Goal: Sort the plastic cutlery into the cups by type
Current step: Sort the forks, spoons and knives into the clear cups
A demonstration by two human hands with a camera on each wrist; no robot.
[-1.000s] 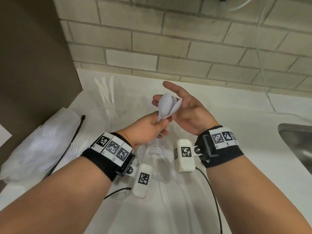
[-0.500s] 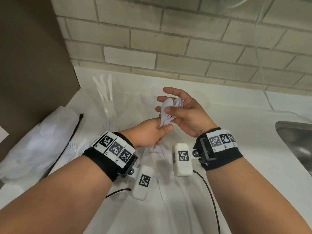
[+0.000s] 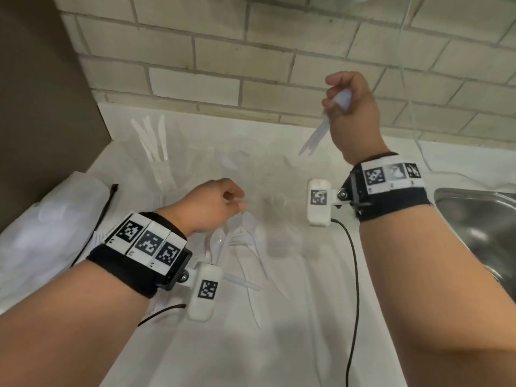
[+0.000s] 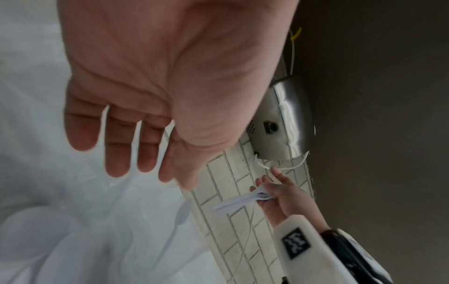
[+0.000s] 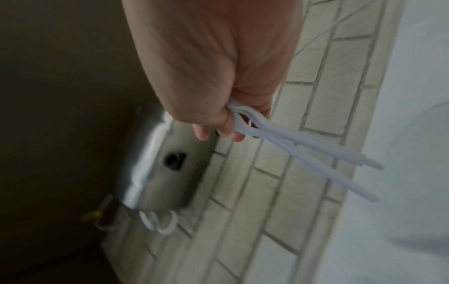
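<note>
The right hand point(image 3: 353, 115) is raised above the back of the counter point(image 3: 279, 344), near the brick wall point(image 3: 251, 51). Its fingers are curled tight around the bowl ends of a small bundle of white plastic spoons point(image 3: 317, 138); the handles fan out and point down toward the counter. The right-wrist view confirms the grip, with several thin handles point(image 5: 303, 151) splaying from the closed fingers.

The left hand point(image 3: 212, 208) is low over the loose pile of cutlery point(image 3: 240, 236) at the middle of the counter. In the left-wrist view its fingers point(image 4: 116, 149) are extended and slightly apart, holding nothing.

A clear cup with knives point(image 3: 156, 152) stands toward the back left corner. Other clear cups near the middle are faint; their contents cannot be determined.

Handling, as judged: each piece is very light, thin, smooth and slightly flexible. A bundle gripped at one end tends to splay and may slip. Grip firmly near the bowls, align the handles, and lower them handle-first into the cup. The clear cups are likely light and may tip if struck.
</note>
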